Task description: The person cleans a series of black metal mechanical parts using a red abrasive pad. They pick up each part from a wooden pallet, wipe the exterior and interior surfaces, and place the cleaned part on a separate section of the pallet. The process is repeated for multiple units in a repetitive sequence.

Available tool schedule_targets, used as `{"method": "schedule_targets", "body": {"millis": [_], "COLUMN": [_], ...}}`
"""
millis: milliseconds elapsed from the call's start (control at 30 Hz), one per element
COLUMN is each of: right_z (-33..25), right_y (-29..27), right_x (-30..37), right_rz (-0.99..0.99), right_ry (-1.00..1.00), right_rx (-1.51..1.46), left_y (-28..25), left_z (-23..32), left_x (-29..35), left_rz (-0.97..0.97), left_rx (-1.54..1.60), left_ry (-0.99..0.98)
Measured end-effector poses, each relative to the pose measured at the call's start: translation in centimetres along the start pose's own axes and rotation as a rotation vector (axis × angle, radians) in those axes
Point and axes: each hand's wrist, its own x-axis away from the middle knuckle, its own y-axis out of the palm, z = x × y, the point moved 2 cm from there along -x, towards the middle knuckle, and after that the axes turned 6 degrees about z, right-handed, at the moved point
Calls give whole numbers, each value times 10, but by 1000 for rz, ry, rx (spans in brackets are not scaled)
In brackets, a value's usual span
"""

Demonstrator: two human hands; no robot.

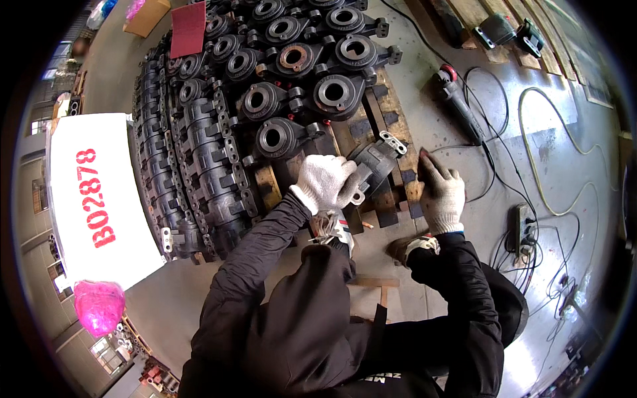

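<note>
Two white-gloved hands worked at the near right corner of a wooden pallet [396,132], the landmark for these notes. Left grip [324,182]: closed over the near left end of a black metal part [377,164], thumb beside a pierced lug. Part lay tilted on the pallet's near right planks, a paler two-holed end pointing to the pallet's far right. Right grip [441,196]: just beyond the pallet's right edge, fingers stretched forward, one tip dark reddish; could not tell whether it pinched anything. On the pallet's far side, many ringed black castings [335,96], one with a rusty-brown ring face [292,59]. Along the pallet's left, long rows of dark linked rollers [206,149]; farther left of it, a white panel [99,192] with red stencilling and a bright pink bundle [99,308]. At the pallet's far left, a dark red sheet [188,30] over the castings. Right of the pallet, on the floor: a black corded power tool [458,109] with a red-ringed end, then a power strip [523,232] among tangled cables
</note>
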Motion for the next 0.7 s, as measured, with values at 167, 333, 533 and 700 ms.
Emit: {"method": "schedule_targets", "body": {"millis": [167,333,533,700], "right_z": [-49,-25,41,-13], "right_y": [14,31,14,7], "right_x": [0,17,5,-6], "right_rz": [-136,-200,-233,-82], "right_ry": [-183,-259,-128,-119], "right_rx": [-165,-107,57,-274], "left_y": [7,6,10,6], "left_z": [12,17,20,16], "left_x": [8,4,-1,3], "left_rz": [20,18,-1,-10], "left_rx": [2,-1,27,-10], "left_ry": [14,47,51,52]}}
